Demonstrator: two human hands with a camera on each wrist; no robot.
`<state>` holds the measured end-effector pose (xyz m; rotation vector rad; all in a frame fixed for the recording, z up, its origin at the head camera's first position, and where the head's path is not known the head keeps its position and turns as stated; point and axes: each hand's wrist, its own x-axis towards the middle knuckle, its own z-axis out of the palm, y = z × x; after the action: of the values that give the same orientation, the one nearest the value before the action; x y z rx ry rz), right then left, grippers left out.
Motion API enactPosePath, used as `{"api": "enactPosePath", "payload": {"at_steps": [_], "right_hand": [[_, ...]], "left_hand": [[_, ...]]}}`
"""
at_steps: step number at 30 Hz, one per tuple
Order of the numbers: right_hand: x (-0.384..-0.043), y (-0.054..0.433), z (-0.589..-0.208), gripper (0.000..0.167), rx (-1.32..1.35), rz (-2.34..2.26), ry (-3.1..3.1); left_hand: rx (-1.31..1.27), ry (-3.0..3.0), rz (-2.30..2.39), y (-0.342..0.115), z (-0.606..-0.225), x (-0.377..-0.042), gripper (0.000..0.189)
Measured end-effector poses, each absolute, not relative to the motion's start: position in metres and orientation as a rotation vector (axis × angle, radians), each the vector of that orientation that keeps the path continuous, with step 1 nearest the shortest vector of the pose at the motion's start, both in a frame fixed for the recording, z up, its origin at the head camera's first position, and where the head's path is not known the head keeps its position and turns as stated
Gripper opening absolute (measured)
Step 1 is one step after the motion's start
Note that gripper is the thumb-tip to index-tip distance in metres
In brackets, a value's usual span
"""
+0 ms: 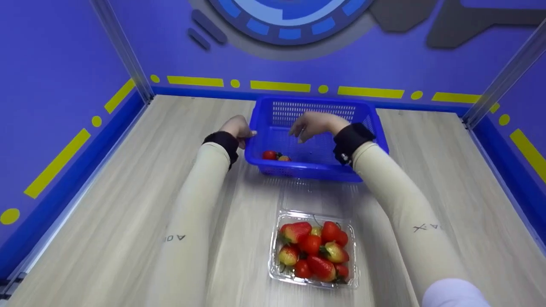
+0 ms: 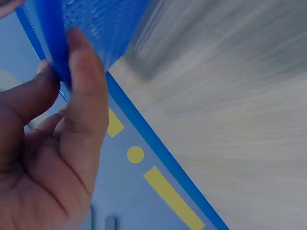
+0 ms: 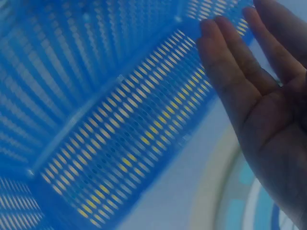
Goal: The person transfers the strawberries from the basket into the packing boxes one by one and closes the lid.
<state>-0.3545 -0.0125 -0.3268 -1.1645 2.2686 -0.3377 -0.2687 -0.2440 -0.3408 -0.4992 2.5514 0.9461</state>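
Note:
A blue plastic basket with slotted walls stands toward the back of the table. My left hand pinches its left rim between thumb and fingers; the left wrist view shows the blue rim in that grip. Over the basket's inside hovers my right hand, fingers loosely bent, holding nothing. In the right wrist view its fingers appear beside the slotted wall. A red strawberry and a paler strawberry lie in the basket's near left corner.
Nearer me, a clear plastic box holds several strawberries, with its transparent lid folded back toward the basket. Blue panels with yellow marks wall in the wooden table at the back and sides.

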Motion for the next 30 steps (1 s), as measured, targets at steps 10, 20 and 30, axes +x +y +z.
{"api": "enactPosePath", "payload": {"at_steps": [10, 20, 30], "right_hand": [[-0.348, -0.030, -0.344, 0.037, -1.202, -0.233, 2.246], [-0.339, -0.045, -0.359, 0.041, -1.129, -0.106, 2.227], [-0.341, -0.050, -0.378, 0.044, -1.127, -0.054, 2.162]], "left_hand": [[-0.449, 2.652, 0.452, -0.304, -0.472, -0.412, 0.045], [-0.425, 2.657, 0.271, -0.366, -0.593, -0.534, 0.060], [-0.326, 2.584, 0.139, -0.347, -0.561, -0.506, 0.062]]}}
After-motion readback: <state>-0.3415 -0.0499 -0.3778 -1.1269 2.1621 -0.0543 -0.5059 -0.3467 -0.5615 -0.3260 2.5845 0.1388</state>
